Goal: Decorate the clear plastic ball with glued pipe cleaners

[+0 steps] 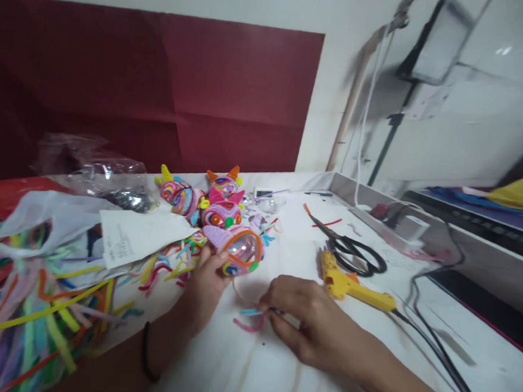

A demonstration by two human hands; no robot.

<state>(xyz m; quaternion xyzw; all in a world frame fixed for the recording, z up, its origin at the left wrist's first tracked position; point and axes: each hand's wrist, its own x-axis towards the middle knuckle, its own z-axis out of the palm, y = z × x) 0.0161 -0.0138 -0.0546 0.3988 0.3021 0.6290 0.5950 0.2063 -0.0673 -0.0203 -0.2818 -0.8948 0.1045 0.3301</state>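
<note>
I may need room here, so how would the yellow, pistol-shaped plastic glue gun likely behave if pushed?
The yellow, pistol-shaped glue gun would probably stay rigid, since its body looks like hard plastic. Lying on its side, it seems likelier to slide or swivel than roll. Its thin, dark cord, trailing toward the near right, might tug against the push.

This is looking like a craft workspace [213,372]: fuzzy coloured stems [51,310] are spreading at eight o'clock, while a yellow glue gun [339,284] and black-handled scissors [341,243] are lying at four o'clock.
</note>
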